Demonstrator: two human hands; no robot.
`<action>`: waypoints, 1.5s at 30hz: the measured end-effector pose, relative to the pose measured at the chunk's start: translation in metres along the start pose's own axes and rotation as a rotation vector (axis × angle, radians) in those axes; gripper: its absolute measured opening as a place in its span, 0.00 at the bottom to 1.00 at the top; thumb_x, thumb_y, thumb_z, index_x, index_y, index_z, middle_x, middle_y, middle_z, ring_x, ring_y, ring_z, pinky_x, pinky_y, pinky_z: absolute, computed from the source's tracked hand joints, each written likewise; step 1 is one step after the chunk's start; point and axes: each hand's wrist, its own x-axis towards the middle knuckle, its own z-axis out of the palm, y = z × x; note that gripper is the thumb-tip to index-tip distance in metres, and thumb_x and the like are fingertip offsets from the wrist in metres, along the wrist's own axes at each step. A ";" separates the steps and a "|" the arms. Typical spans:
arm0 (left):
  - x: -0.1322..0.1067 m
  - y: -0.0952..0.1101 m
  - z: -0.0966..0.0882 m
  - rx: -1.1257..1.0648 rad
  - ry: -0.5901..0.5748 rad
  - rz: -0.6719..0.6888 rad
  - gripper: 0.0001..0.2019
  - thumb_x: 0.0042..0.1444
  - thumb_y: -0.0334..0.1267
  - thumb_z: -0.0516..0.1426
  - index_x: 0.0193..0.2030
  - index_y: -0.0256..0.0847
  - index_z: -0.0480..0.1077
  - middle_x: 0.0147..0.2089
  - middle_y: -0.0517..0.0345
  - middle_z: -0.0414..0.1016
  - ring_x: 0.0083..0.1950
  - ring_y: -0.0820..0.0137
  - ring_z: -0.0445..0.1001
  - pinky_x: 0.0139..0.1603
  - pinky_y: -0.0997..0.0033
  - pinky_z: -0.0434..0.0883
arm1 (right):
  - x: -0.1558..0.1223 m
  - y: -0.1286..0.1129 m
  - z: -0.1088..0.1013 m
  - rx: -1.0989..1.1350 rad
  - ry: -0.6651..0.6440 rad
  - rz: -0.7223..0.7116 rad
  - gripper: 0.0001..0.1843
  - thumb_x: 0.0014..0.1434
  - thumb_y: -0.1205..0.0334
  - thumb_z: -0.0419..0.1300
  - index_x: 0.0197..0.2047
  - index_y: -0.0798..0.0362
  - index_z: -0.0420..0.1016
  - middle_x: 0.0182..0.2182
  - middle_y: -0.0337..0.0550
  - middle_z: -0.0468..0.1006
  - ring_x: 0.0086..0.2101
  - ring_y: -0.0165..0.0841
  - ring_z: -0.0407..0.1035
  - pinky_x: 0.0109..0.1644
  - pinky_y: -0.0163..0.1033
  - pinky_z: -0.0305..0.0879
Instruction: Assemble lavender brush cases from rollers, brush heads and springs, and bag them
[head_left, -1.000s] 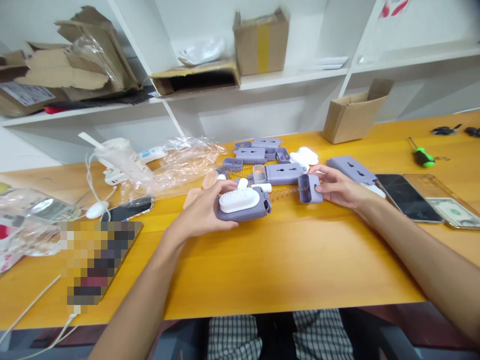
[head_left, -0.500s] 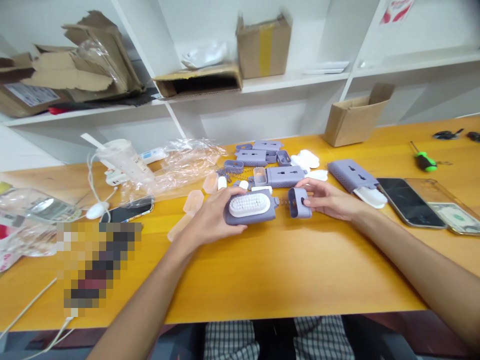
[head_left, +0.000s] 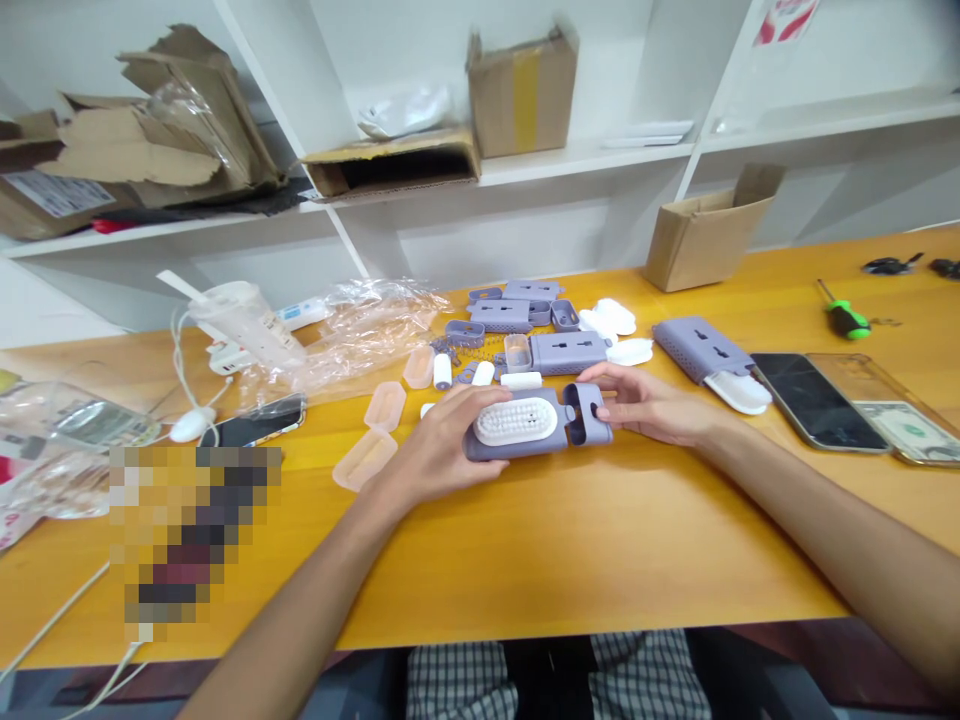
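over the table (head_left: 562,560), our left hand (head_left: 450,448) gripped the purple case (head_left: 525,451) while our right hand (head_left: 651,408) pinched the cap (head_left: 596,430) just beside its end; we judged tilting could misalign them.

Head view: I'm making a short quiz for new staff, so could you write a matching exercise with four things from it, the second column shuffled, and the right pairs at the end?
Column one
1. Left hand
2. Right hand
3. Screwdriver
4. Cardboard box with yellow tape

Column two
A. Green and black handle, lying on the wooden table
B. Gripping the grey-purple case with a white bumpy oval on it
C. Standing on a white shelf
D. Holding the small grey-purple end cap

Right pairs: 1-B, 2-D, 3-A, 4-C
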 end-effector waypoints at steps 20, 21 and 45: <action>0.000 0.000 0.001 -0.015 -0.001 0.011 0.35 0.52 0.32 0.68 0.66 0.50 0.65 0.66 0.50 0.74 0.67 0.53 0.72 0.67 0.44 0.70 | -0.001 -0.001 0.003 0.012 -0.004 0.007 0.23 0.55 0.59 0.76 0.53 0.42 0.77 0.52 0.43 0.78 0.43 0.34 0.77 0.46 0.41 0.76; 0.000 0.000 0.001 -0.018 -0.002 0.010 0.34 0.52 0.32 0.68 0.65 0.51 0.65 0.66 0.51 0.74 0.67 0.52 0.72 0.67 0.43 0.70 | -0.001 -0.001 0.003 0.013 -0.002 0.007 0.23 0.55 0.59 0.76 0.53 0.42 0.77 0.52 0.42 0.79 0.43 0.34 0.77 0.46 0.41 0.76; 0.001 -0.001 -0.002 -0.040 -0.020 -0.005 0.36 0.50 0.32 0.69 0.65 0.51 0.65 0.66 0.50 0.73 0.66 0.52 0.73 0.66 0.43 0.70 | -0.003 -0.004 0.004 0.042 -0.016 -0.005 0.23 0.57 0.60 0.74 0.55 0.41 0.76 0.51 0.43 0.80 0.44 0.35 0.78 0.45 0.42 0.77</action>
